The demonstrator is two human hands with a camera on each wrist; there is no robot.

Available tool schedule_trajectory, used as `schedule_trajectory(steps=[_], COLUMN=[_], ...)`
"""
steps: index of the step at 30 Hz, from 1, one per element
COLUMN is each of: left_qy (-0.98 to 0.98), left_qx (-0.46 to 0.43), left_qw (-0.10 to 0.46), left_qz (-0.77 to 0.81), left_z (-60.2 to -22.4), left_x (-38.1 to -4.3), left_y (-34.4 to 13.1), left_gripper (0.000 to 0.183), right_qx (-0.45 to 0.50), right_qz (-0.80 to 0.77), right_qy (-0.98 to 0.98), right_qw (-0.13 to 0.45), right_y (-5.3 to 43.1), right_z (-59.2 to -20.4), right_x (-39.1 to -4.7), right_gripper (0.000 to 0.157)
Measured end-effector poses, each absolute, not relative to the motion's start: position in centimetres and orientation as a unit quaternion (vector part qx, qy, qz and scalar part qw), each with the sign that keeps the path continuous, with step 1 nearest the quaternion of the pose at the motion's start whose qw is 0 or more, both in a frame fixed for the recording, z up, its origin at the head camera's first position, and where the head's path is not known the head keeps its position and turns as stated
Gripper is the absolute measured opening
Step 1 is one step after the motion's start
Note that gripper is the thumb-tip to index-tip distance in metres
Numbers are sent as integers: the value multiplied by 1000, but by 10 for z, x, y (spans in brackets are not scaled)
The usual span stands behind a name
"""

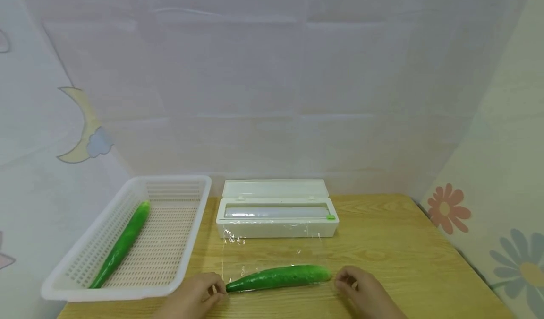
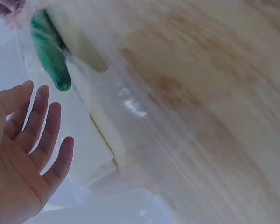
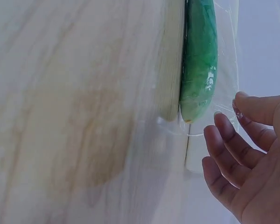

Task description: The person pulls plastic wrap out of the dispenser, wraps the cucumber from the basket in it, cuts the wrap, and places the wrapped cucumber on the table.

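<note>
A green cucumber (image 1: 278, 277) lies crosswise near the table's front, its dark narrow end to the left. Clear plastic wrap (image 1: 276, 253) stretches from a white wrap dispenser (image 1: 276, 229) to the cucumber; whether it passes over or under it is hard to tell. My left hand (image 1: 197, 293) is at the narrow end, thumb and index finger pinching the wrap's edge. Beyond the pale end, my right hand (image 1: 361, 288) pinches the wrap between thumb and index finger (image 3: 239, 109), its other fingers loosely bent.
A white plastic basket (image 1: 193, 234) stands on the left with another cucumber (image 1: 123, 245) inside. The dispenser's lid (image 1: 276, 188) is raised, showing the roll (image 1: 276, 212); a green slider (image 1: 330, 217) sits at its right end. Cloth walls (image 1: 272, 73) surround the wooden table (image 1: 395, 243).
</note>
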State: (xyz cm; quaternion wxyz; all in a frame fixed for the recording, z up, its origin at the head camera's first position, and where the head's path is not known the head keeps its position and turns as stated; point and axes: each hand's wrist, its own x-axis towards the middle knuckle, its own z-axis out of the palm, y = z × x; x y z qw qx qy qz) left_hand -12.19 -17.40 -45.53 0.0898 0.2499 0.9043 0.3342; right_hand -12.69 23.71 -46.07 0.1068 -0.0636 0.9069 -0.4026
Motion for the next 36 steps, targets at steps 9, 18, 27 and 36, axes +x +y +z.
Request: schedule_trajectory(steps=[9,18,27,36], left_qy=[902,883,893,897], left_qx=[198,196,186,181], left_qw=[87,86,74,34], left_qz=[372,418,403,403], left_z=[-454,-458,-463,-465], left_x=[-124,-129,-133,-139], left_y=[-171,-169,-165,-162], left_gripper=[5,12,16,7], right_qx=[-62,-65,-53,-54], right_qz=[-409,-430,-418,-406], right_qy=[907,899,906,912], right_qw=[75,46,34,23], right_y=[232,230,227,225], right_z=[-459,-466,-471,-476], right_x=[-137,-151,-158,-164], right_gripper=[27,22,19,16])
